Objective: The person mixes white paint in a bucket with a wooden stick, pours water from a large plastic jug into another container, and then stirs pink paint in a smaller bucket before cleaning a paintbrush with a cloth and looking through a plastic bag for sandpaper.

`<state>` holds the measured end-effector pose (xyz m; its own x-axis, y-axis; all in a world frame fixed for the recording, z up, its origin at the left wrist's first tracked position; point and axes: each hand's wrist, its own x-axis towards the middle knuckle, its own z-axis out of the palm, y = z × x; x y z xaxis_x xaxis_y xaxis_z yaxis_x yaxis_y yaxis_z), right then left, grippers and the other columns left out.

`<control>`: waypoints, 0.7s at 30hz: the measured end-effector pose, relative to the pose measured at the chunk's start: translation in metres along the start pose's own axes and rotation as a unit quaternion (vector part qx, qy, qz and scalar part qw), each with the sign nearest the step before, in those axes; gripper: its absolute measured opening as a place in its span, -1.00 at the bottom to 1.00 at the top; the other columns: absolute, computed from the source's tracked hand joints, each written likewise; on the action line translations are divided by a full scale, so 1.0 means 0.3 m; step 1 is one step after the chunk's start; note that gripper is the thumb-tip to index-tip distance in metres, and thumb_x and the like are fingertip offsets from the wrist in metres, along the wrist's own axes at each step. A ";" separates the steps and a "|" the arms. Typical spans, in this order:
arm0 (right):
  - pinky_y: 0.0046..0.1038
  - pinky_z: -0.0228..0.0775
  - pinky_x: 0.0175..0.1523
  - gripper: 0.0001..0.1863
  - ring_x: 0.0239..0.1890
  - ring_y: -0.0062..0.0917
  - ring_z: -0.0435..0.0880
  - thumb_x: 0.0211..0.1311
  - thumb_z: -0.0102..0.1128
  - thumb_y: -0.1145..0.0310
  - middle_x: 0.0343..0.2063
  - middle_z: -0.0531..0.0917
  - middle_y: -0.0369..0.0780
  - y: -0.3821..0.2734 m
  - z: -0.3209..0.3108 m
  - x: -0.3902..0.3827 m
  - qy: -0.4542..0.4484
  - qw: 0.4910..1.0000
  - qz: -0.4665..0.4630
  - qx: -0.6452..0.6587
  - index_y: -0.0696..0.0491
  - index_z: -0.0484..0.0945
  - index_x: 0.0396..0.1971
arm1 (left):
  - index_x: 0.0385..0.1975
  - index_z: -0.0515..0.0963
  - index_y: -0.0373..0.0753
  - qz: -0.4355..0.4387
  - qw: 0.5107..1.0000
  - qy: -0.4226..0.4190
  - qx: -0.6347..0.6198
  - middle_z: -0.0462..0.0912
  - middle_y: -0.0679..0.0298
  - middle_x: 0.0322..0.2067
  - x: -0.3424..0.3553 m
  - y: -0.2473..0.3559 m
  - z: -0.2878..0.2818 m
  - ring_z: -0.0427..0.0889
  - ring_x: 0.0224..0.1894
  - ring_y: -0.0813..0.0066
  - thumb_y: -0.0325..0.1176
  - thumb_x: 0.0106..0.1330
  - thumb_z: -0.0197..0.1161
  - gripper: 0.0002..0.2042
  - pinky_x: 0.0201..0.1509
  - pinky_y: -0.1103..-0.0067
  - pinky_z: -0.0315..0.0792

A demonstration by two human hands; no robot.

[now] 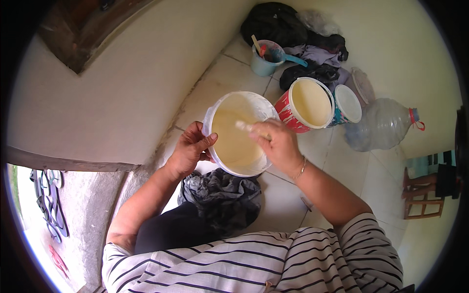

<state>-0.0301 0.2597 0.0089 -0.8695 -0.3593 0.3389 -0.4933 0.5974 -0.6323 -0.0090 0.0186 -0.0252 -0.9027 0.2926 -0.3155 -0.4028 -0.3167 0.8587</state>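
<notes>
A white plastic bucket (210,122) with cream-yellow paint (234,141) inside is tilted in front of me. My left hand (189,150) grips its left rim, thumb over the edge and fingers outside. Over the right side of its opening, my right hand (279,141) is closed around a pale stick (243,126). The stick's whitish end shows over the paint, slightly blurred, and its other end is hidden by my hand. Below the bucket lies a crumpled grey and black cloth (220,195), beside my dark-clothed leg.
Beyond the bucket stand a red paint pail (289,113), a teal tub with a white lid (348,104) and a large clear water bottle (383,124). Farther back are a light-blue dipper (264,66) holding tools and black bags (273,23). A wall (112,97) rises at left; a wooden chair (424,207) stands right.
</notes>
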 end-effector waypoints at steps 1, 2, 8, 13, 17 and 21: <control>-0.31 0.43 -0.33 -0.85 -0.47 -0.25 0.59 0.04 0.24 0.34 -0.52 0.60 -0.12 0.016 -0.011 0.015 0.049 0.995 -0.045 -0.078 0.12 0.59 -0.46 | -0.28 0.37 -0.16 0.000 1.000 0.001 0.000 0.54 0.28 -0.38 -0.002 -0.001 0.001 0.60 -0.44 0.48 -0.31 0.27 0.20 -0.83 -0.47 0.54 0.56; -0.31 0.43 -0.33 -0.85 -0.47 -0.25 0.59 0.04 0.24 0.34 -0.52 0.60 -0.12 0.018 -0.038 0.007 0.051 0.995 -0.045 -0.077 0.12 0.59 -0.46 | -0.28 0.37 -0.16 0.000 1.000 0.001 0.000 0.55 0.28 -0.39 -0.003 0.000 0.003 0.60 -0.44 0.48 -0.31 0.26 0.21 -0.83 -0.47 0.54 0.57; -0.31 0.40 -0.32 -0.85 -0.42 -0.28 0.58 0.05 0.23 0.33 -0.52 0.59 -0.16 -0.077 -0.055 -0.084 -0.122 0.992 0.018 -0.007 0.08 0.57 -0.42 | -0.26 0.36 -0.18 0.004 1.000 -0.008 0.014 0.55 0.28 -0.41 -0.003 0.007 0.012 0.61 -0.44 0.49 -0.31 0.27 0.20 -0.82 -0.47 0.56 0.58; -0.31 0.38 -0.36 -0.87 -0.45 -0.28 0.54 0.03 0.25 0.35 -0.49 0.55 -0.20 -0.027 -0.044 -0.008 -0.019 0.993 -0.056 -0.103 0.03 0.57 -0.41 | -0.26 0.35 -0.18 0.002 0.999 -0.022 0.037 0.55 0.29 -0.41 -0.004 0.015 0.042 0.61 -0.44 0.51 -0.34 0.26 0.22 -0.81 -0.47 0.59 0.58; -0.35 0.38 -0.35 -0.86 -0.45 -0.28 0.55 -0.01 0.29 0.42 -0.49 0.58 -0.17 0.019 -0.127 -0.028 -0.026 0.983 -0.038 -0.177 0.07 0.58 -0.41 | -0.27 0.35 -0.18 0.006 0.999 -0.023 0.046 0.55 0.30 -0.41 -0.005 0.008 0.036 0.62 -0.44 0.51 -0.33 0.26 0.22 -0.81 -0.47 0.59 0.59; -0.33 0.40 -0.34 -0.87 -0.45 -0.28 0.56 -0.01 0.28 0.41 -0.52 0.56 -0.17 -0.026 -0.105 -0.139 -0.109 0.989 0.008 -0.103 0.09 0.57 -0.43 | -0.27 0.35 -0.18 0.003 0.999 -0.023 0.026 0.54 0.30 -0.40 0.003 0.015 0.042 0.62 -0.44 0.51 -0.31 0.26 0.21 -0.81 -0.47 0.58 0.59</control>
<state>0.0091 0.2927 0.0216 -0.8623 -0.4815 0.1569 -0.4937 0.7300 -0.4726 -0.0097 0.0287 -0.0165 -0.8967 0.3329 -0.2918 -0.3875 -0.2713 0.8810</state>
